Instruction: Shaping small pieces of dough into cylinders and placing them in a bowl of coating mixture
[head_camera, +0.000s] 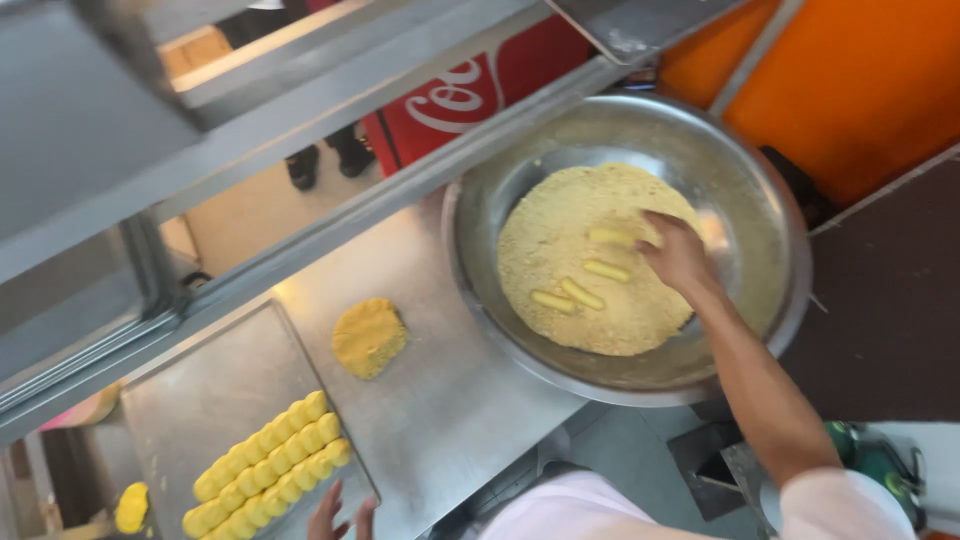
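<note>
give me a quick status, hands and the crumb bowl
Right hand open, fingers in crumbs of the steel bowl, beside four coated sticks. Left hand open at tray edge, by yellow pieces. Nothing blocking.

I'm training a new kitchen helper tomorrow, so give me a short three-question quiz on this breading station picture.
1. True or false: the right hand is inside the big metal bowl.
2. How many coated sticks lie apart on the crumbs? A) two B) four C) seven
3. Fill in: the rows of yellow sticks sit on a flat metal ____, near the left hand.

Key:
1. True; it rests on the crumbs.
2. B.
3. Tray. A loose yellow dough patty lies beside it on the steel counter.
</note>
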